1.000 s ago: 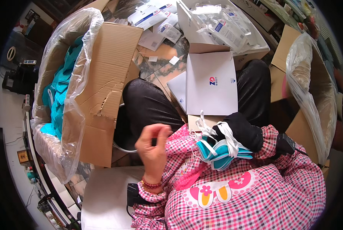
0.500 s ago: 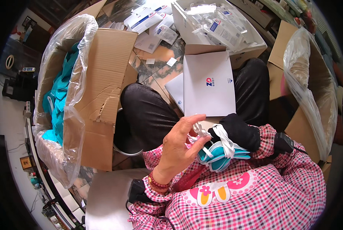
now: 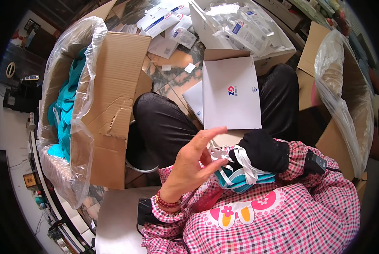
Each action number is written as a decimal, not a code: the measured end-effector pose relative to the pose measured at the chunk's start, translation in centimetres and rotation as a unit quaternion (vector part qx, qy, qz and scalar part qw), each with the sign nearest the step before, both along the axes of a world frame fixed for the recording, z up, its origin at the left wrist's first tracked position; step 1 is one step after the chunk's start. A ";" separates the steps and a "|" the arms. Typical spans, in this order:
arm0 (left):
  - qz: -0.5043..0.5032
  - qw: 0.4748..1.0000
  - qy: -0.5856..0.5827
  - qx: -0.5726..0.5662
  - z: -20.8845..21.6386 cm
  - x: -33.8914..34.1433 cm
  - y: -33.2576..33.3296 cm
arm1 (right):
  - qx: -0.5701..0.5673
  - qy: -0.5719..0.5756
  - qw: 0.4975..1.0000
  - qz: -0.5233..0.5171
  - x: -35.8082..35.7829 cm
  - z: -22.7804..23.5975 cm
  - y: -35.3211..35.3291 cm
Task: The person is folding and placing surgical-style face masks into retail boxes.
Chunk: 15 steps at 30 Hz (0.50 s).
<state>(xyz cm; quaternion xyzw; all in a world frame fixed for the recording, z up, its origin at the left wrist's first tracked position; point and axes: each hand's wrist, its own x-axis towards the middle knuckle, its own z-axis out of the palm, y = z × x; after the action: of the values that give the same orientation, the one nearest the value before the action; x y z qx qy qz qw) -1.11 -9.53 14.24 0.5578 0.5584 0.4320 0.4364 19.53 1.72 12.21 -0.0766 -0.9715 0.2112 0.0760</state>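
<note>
My right hand (image 3: 261,146), in a black glove, grips a small stack of teal face masks (image 3: 244,181) just above my lap. White ear loops (image 3: 249,171) from the masks hang in a bunch across the glove's fingers. My bare left hand (image 3: 189,163), with a red bead bracelet at the wrist, is just left of the stack. Its thumb and forefinger are apart at the tips, and more white loops run between and behind its fingers. The glove and the masks hide the right fingertips.
An upright white carton (image 3: 231,93) stands between my knees. At left, a cardboard box (image 3: 109,106) lined with clear plastic holds teal masks. A plastic-lined box (image 3: 339,101) is at right. Beyond are a white bin (image 3: 278,57) of packaged pouches and pouches (image 3: 162,23) on the floor.
My left hand has shifted slightly left and down, and the white loops are drawn out more between the hands. The right hand has turned slightly with the masks still in it.
</note>
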 end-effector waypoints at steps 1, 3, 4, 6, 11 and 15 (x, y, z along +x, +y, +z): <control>-0.028 0.999 0.003 0.020 -0.4 0.0 0.0 | 0.004 0.018 1.000 0.000 0.1 -0.2 0.0; -0.033 0.998 0.005 0.047 -1.5 0.0 -0.1 | 0.014 0.000 1.000 -0.002 0.3 -0.2 0.1; -0.050 0.997 0.029 0.047 -1.8 -0.2 -0.1 | 0.024 -0.018 1.000 -0.004 0.3 -0.3 0.2; -0.067 0.995 0.052 0.045 -2.2 -0.2 -0.2 | 0.018 -0.016 1.000 -0.017 0.4 -0.7 0.2; -0.028 0.996 0.080 0.039 -2.1 0.4 -0.2 | -0.012 -0.016 0.999 -0.032 0.2 -1.6 0.2; 0.000 0.992 0.117 0.049 -2.1 1.0 -0.1 | 0.015 -0.027 0.999 -0.029 0.6 -2.2 0.3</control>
<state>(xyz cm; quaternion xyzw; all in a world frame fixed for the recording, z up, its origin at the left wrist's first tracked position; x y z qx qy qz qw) -0.11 -9.64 12.09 0.6252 0.5840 0.3908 0.3396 20.10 2.01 10.02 -0.1097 -0.9735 0.1926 0.0566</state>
